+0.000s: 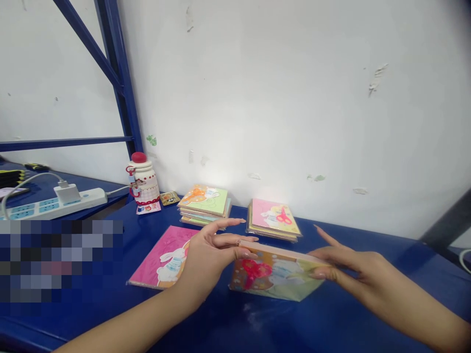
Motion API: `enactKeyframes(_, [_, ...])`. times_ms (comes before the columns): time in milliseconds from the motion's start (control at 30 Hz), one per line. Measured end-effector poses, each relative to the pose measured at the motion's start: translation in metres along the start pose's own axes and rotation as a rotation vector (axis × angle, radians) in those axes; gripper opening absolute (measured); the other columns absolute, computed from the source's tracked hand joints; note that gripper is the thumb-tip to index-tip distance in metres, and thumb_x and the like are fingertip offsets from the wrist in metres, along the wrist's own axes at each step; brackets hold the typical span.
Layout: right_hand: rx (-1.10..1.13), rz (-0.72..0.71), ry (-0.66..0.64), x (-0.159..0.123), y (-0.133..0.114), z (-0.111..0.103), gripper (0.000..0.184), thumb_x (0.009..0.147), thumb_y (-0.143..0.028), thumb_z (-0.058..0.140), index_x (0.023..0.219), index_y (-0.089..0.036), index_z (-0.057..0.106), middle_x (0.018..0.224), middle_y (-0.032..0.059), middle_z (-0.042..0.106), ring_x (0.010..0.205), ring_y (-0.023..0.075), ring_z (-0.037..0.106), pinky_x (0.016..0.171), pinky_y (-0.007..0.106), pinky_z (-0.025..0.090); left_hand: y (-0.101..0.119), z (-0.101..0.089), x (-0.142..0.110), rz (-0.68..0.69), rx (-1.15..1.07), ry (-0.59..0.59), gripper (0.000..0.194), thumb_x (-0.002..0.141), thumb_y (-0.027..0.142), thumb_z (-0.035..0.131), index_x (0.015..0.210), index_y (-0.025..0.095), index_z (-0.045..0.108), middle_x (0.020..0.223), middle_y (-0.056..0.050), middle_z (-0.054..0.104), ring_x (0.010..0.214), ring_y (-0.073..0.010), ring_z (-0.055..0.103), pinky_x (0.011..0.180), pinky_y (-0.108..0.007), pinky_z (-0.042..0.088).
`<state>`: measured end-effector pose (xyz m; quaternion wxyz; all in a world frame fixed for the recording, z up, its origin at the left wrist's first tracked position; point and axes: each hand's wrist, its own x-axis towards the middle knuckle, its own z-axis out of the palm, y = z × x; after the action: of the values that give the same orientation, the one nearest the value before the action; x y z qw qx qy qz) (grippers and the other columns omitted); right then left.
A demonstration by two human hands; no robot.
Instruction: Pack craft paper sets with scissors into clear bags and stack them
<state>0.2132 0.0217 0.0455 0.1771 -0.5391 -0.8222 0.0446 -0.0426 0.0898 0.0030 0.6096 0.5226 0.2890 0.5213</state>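
My left hand (209, 257) pinches the upper left corner of a paper craft pack (287, 284), thumb in front and fingers behind. At the pack's right end, my right hand (349, 267) grips the edge between thumb and fingers, its index finger raised. The pack is tilted up over the table, showing a white rabbit and red children's scissors on its front under shiny film. Partly behind my left wrist lies a magenta pack (150, 257) with a similar rabbit, flat on the table.
Toward the wall stand a stack of packs with a green top (206, 201) and a stack with a pink top (272, 218). A cream bottle with a red lid (144, 179), small sachets (169, 198) and a white power strip (88, 198) are at the left. The table (250, 323) is blue.
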Motion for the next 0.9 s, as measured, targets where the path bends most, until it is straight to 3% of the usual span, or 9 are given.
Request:
enactKeyframes(167, [0.065, -0.010, 0.028, -0.001, -0.001, 0.000, 0.033, 0.092, -0.039, 0.045, 0.112, -0.026, 0.067, 0.105, 0.0005, 0.072, 0.096, 0.0255, 0.067, 0.089, 0.037, 0.053, -0.003, -0.001, 0.002, -0.009, 0.040, 0.062, 0.052, 0.061, 0.008, 0.077, 0.107, 0.019, 0.056, 0.072, -0.004, 0.075, 0.090, -0.0262, 0.069, 0.082, -0.034, 0.053])
enactKeyframes(300, [0.068, -0.074, 0.111, -0.004, 0.001, 0.002, 0.032, 0.091, -0.031, 0.047, 0.113, -0.021, 0.067, 0.108, 0.0043, 0.070, 0.087, 0.0205, 0.070, 0.077, 0.023, 0.057, -0.001, -0.001, 0.003, 0.011, 0.019, 0.064, 0.052, 0.062, 0.009, 0.077, 0.108, 0.017, 0.055, 0.072, -0.005, 0.075, 0.093, -0.0251, 0.068, 0.084, -0.033, 0.052])
enactKeyframes(533, [0.105, -0.015, 0.057, -0.002, -0.003, 0.001, 0.031, 0.091, -0.032, 0.047, 0.111, -0.022, 0.068, 0.093, 0.0027, 0.074, 0.084, 0.0205, 0.070, 0.073, 0.024, 0.057, -0.001, -0.002, 0.005, 0.029, -0.020, 0.073, 0.051, 0.063, 0.009, 0.076, 0.108, 0.016, 0.055, 0.072, -0.006, 0.075, 0.093, -0.0246, 0.068, 0.084, -0.033, 0.052])
enactKeyframes(733, [0.290, 0.140, -0.080, 0.006, -0.017, -0.008, 0.033, 0.089, -0.043, 0.051, 0.114, -0.030, 0.067, 0.102, -0.0009, 0.073, 0.087, 0.0225, 0.069, 0.072, 0.024, 0.055, -0.003, -0.006, 0.006, -0.012, -0.026, 0.096, 0.051, 0.065, 0.015, 0.077, 0.110, 0.017, 0.055, 0.075, -0.008, 0.075, 0.096, -0.0285, 0.067, 0.083, -0.040, 0.052])
enactKeyframes(900, [0.465, 0.299, -0.110, 0.014, -0.020, -0.008, 0.038, 0.084, -0.050, 0.055, 0.112, -0.029, 0.068, 0.105, -0.0001, 0.072, 0.095, 0.0275, 0.066, 0.078, 0.027, 0.054, -0.007, -0.008, 0.009, -0.088, -0.044, 0.112, 0.054, 0.062, 0.023, 0.080, 0.109, 0.017, 0.054, 0.080, -0.009, 0.076, 0.097, -0.0280, 0.066, 0.080, -0.036, 0.052])
